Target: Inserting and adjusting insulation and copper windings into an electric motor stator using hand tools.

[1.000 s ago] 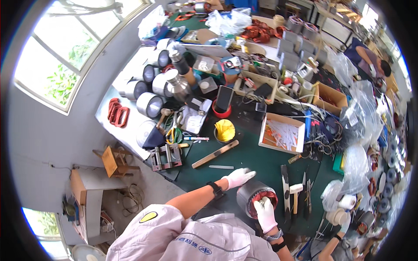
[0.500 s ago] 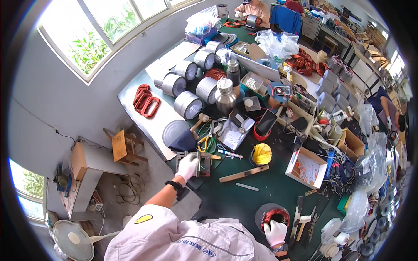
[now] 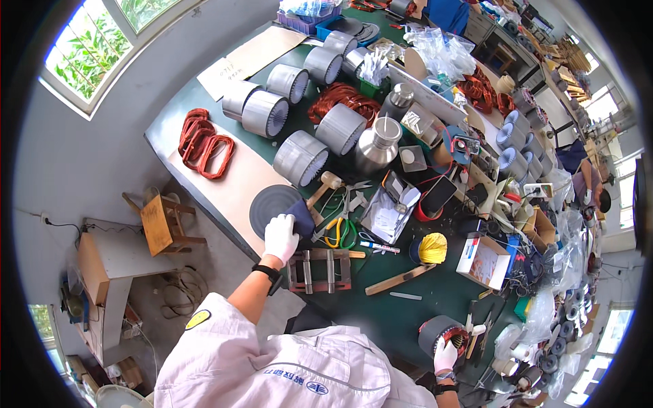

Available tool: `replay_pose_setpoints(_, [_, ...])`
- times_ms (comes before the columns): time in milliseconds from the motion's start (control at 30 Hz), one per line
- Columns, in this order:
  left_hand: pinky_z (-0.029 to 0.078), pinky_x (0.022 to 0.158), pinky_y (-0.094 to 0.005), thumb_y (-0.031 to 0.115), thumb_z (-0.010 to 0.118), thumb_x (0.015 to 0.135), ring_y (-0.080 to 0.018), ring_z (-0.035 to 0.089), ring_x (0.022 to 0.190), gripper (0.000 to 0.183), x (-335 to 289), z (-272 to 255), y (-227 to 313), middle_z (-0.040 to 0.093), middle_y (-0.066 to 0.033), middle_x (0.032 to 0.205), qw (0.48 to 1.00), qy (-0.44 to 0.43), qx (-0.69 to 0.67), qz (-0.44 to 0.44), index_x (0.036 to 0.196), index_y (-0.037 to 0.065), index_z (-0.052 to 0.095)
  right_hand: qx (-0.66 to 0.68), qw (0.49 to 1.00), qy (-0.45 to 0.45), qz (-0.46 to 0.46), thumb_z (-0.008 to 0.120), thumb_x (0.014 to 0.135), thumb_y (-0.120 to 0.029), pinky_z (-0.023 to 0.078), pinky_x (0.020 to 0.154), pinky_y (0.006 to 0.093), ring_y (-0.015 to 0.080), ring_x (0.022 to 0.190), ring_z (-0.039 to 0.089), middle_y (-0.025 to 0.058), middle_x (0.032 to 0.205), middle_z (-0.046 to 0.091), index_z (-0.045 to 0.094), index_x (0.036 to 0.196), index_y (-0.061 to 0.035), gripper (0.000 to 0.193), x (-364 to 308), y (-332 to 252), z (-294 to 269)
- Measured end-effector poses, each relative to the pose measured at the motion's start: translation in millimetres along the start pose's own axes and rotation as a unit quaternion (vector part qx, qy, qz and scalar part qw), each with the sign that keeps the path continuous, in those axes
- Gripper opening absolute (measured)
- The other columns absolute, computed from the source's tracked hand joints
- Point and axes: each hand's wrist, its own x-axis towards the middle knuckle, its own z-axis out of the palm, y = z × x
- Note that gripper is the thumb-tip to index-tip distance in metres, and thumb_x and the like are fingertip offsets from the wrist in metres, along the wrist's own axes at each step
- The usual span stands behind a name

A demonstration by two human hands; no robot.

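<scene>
My left hand, in a white glove, reaches to the near edge of a round grey turntable-like disc. Its outstretched fingers touch a dark blue cloth lying over the disc's right side. Just below that hand stands a metal frame with two upright bars. At the lower right, my gloved right hand grips the rim of a motor stator, a dark cylinder with red copper windings showing in its bore.
Several grey stator cores and red wire coils cover the far left table. A mallet, scissors, steel bottle, wooden stick and yellow bundle lie ahead. Hand tools lie beside the stator.
My left hand has left the metal frame and moved forward to the disc and cloth. My right hand stays at the stator, which now appears tilted. The view has shifted.
</scene>
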Motion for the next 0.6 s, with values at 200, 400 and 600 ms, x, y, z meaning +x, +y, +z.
replay_pose_setpoints(200, [0.055,0.092,-0.0396,0.018,0.072,0.084,-0.0337,0.071,0.104,0.045,43,-10,-117,0.073,-0.023,0.114,0.924,0.023,-0.359,-0.134,0.125,-0.001,0.067,-0.007,0.998,-0.021,0.057,0.053,0.107,-0.036,0.05,0.096,0.0522,0.048,0.107,0.067,0.0306,0.112,0.072,0.069,0.118,0.008,0.048,-1,-17,-1])
replay_pose_setpoints(400, [0.053,0.102,-0.04,0.028,0.075,0.089,-0.0336,0.067,0.118,0.063,66,-22,-160,0.066,-0.0252,0.132,0.923,0.062,-0.291,-0.243,0.14,-0.004,0.057,-0.003,0.997,0.031,0.067,0.053,0.106,-0.042,0.051,0.094,0.0518,0.0476,0.106,0.068,0.0322,0.112,0.072,0.069,0.118,0.0087,0.054,-5,-18,2])
replay_pose_setpoints(600, [0.047,0.111,-0.0469,0.051,0.083,0.078,-0.0424,0.061,0.127,0.087,71,1,-100,0.065,-0.0303,0.133,0.977,-0.028,-0.046,-0.204,0.136,-0.008,0.058,0.01,0.994,0.031,0.1,0.057,0.104,-0.04,0.052,0.095,0.0508,0.0471,0.105,0.068,0.0317,0.111,0.072,0.069,0.116,0.0095,0.052,-4,-18,5])
